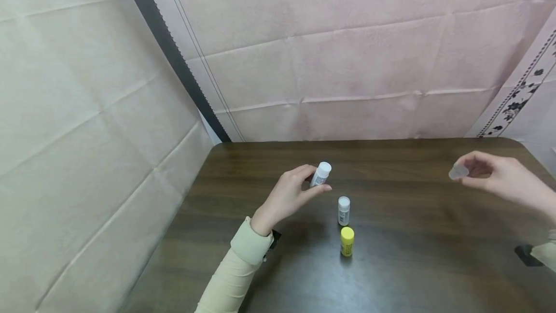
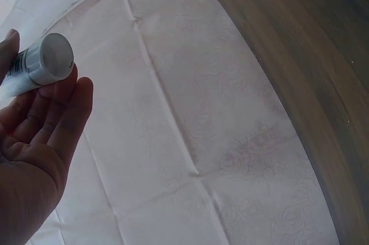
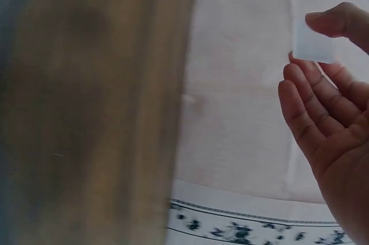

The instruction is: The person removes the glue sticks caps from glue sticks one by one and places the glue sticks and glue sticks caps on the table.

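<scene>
The left hand (image 1: pixel 288 192) pinched a white tube (image 1: pixel 321 174) between thumb and curled fingers, tilted, above the tabletop (image 1: pixel 417 269); dark print marked its side. The right hand (image 1: pixel 499 177), well apart, held a small, pale, translucent piece (image 1: pixel 458 172) between thumb and fingertips. To the left hand's right and nearer the person stood a second white tube (image 1: pixel 343 212), then a yellow tube (image 1: pixel 347 241). Only the head view showed those two. The left wrist view showed the held tube's round end; the right wrist view, the piece's straight lower edge.
</scene>
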A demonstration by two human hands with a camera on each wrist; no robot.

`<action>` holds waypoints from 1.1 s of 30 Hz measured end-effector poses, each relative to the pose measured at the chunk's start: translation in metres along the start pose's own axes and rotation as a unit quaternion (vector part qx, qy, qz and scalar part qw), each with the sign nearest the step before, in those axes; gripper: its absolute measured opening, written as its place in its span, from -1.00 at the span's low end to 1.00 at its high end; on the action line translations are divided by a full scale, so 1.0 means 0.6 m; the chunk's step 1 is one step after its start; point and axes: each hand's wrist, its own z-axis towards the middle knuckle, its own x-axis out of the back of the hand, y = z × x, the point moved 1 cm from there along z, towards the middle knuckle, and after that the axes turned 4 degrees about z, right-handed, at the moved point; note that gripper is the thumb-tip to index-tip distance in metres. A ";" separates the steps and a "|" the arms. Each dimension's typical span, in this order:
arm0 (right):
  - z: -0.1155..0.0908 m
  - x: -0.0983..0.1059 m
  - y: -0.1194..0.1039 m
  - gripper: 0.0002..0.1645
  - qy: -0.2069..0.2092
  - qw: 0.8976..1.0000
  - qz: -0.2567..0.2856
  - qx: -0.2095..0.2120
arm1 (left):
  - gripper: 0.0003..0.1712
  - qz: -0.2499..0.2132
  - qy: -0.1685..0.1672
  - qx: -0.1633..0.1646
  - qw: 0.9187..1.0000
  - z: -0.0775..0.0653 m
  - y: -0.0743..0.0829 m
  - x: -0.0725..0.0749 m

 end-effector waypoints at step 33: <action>-0.054 -0.070 0.063 -0.70 -0.133 0.990 -0.032 -0.020 | -0.70 -0.012 -0.020 0.019 1.000 -0.004 0.001 0.002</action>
